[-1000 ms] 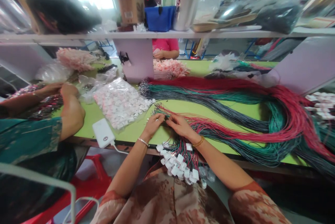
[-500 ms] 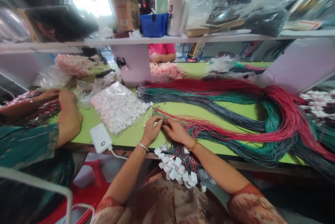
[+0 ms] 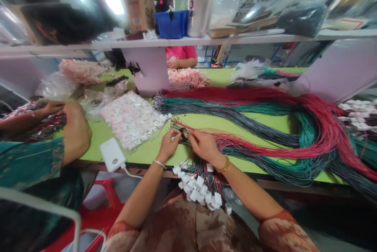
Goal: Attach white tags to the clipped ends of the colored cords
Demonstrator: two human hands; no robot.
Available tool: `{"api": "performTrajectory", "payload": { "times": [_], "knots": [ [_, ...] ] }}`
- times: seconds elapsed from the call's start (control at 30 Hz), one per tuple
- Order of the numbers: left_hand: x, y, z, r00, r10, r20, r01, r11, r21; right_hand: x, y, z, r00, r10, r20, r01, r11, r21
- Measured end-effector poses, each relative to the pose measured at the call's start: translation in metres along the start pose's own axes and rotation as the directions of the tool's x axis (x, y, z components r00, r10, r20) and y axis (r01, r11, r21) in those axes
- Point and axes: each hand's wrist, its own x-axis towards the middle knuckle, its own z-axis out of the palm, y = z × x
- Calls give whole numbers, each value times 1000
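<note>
Low in the middle of the frame, the left hand (image 3: 169, 144) and the right hand (image 3: 205, 146) meet just above the near edge of the green bench (image 3: 149, 150). The left hand pinches a small white connector (image 3: 176, 138) between thumb and forefinger. The right hand's fingers are closed on the ends of the loose wires (image 3: 235, 146), its fingertips almost touching those of the left hand. A small dark spot sits between the two hands; what it is cannot be told.

The loose wires, red, green and grey, fan out from the hands toward the right of the frame. Below the hands, a cluster of wired connectors (image 3: 198, 189) hangs over the bench edge onto the person's lap.

Behind the hands lies a long wire bundle (image 3: 265, 98), sweeping to the right edge. Left of centre sits a clear bag of white connectors (image 3: 132, 120), with a white power bank (image 3: 111, 154) just below it. At the left edge, a co-worker's hands (image 3: 73, 124) rest on the bench. A shelf (image 3: 235, 39) runs across the top.
</note>
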Motion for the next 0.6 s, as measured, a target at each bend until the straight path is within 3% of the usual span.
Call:
{"api": "performTrajectory", "payload": {
  "times": [0.1, 0.23, 0.33, 0.4, 0.47, 0.6],
  "knots": [
    [-3, 10, 1, 997, 71, 10, -71, 995, 73, 25, 1, -10, 995, 93, -34, -89, 992, 94],
    [-7, 20, 1, 987, 161, 22, -163, 977, 138, 63, 15, 10, 952, 183, 246, -250, 927, 280],
    [-8, 19, 3, 989, 144, 13, -145, 981, 130, 73, 19, 29, 920, 203, 334, -360, 774, 521],
    [-8, 16, 4, 994, 107, 7, -107, 988, 109, 71, 15, 34, 930, 243, 275, -367, 661, 654],
    [-6, 13, 6, 999, 51, 0, -51, 996, 73, 66, 7, 30, 949, 268, 168, -298, 584, 755],
    [-4, 11, 6, 999, -37, -8, 36, 999, -25, 49, -13, 14, 976, 215, 43, -162, 572, 804]
  ]
}}
